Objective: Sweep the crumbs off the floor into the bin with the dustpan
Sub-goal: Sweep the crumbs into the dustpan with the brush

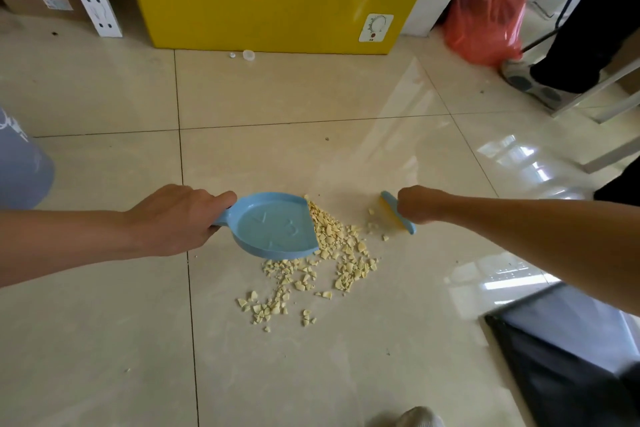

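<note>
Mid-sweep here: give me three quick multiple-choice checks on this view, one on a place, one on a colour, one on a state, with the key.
1. Where do most crumbs lie?
A. Inside the dustpan
B. On the floor at the dustpan's open edge
C. Behind its handle

2. What colour is the dustpan?
A. Blue
B. Red
C. Green

3. What is the right hand doing?
A. Resting flat on the floor
B. Holding a cup
C. Gripping the brush

Key:
1 B: the pile spreads over the tiles from the pan's edge, and the pan's inside is bare.
2 A: pan and handle are both light blue.
3 C: the fingers curl round the brush, its bristles down beside the crumbs.
</note>
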